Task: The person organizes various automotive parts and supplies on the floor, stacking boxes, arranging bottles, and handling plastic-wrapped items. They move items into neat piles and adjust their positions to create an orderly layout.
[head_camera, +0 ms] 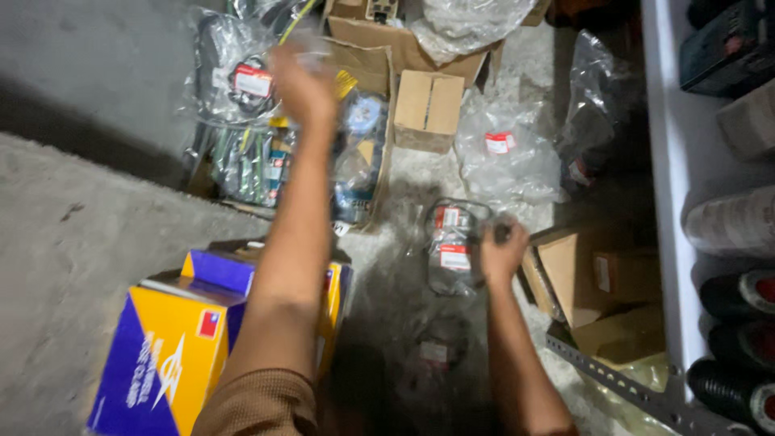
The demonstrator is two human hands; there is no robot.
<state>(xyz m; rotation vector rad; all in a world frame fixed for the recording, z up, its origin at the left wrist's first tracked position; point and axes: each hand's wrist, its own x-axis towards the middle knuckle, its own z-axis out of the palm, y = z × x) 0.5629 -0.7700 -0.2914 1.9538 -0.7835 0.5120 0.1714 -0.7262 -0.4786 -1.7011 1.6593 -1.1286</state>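
You have two hands in view and a scatter of packed parts on the concrete floor [73, 242] below you. I count one yellow and blue carton [173, 347] at your left forearm, one small closed brown box [428, 109] further out, one open brown carton [589, 278] lying on its side at your right, and one larger open cardboard box [367, 48] at the far edge. At least five clear plastic bags with red and white labels lie about; blur keeps me from an exact count. Your left hand [303, 85] is stretched far forward and raised, fingers curled around a clear plastic bag [311, 44] that is too smeared to make out; the grip looks closed, though I cannot tell how firmly. Your right hand [502, 252] sits lower and nearer, well apart from the left, fingers pinched shut on the edge of a labelled bag [452, 246] holding a dark ring-shaped part, which rests on the floor just left of the open brown carton. The larger cardboard box holds crumpled clear plastic [460, 24]. At the far right, a white shelf [670, 161] carries several dark cylinders [739, 295].
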